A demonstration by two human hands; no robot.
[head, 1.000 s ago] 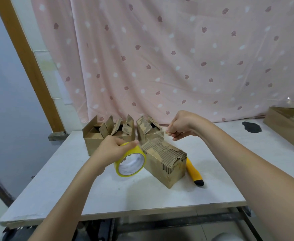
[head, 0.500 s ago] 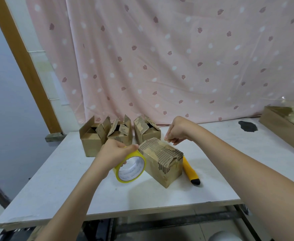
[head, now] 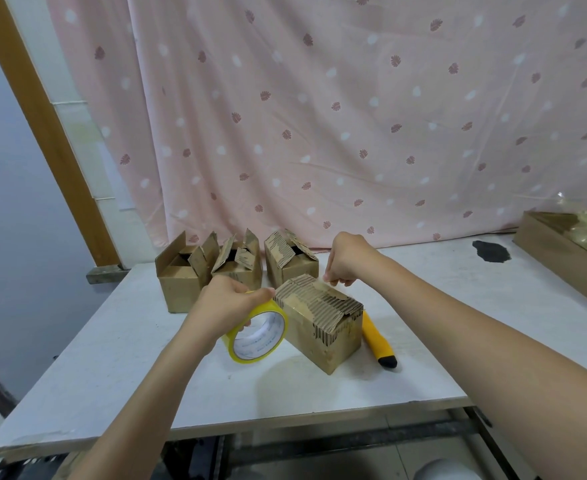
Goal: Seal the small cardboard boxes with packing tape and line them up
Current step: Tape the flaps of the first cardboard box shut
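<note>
A small cardboard box with closed corrugated flaps sits in the middle of the white table. My left hand grips a yellow roll of packing tape held against the box's left side. My right hand pinches the free end of the clear tape at the box's far top edge, and the strip lies across the flaps. Three more small boxes stand in a row behind: the left one, the middle one and the right one, all with flaps up.
A yellow and black utility knife lies just right of the taped box. A long cardboard tray with clear plastic inside stands at the right edge. A dark patch marks the table's back. A pink curtain hangs behind.
My right hand has come down and closer to the box's far top edge with the tape end. The roll in my left hand stays against the box's left side.
</note>
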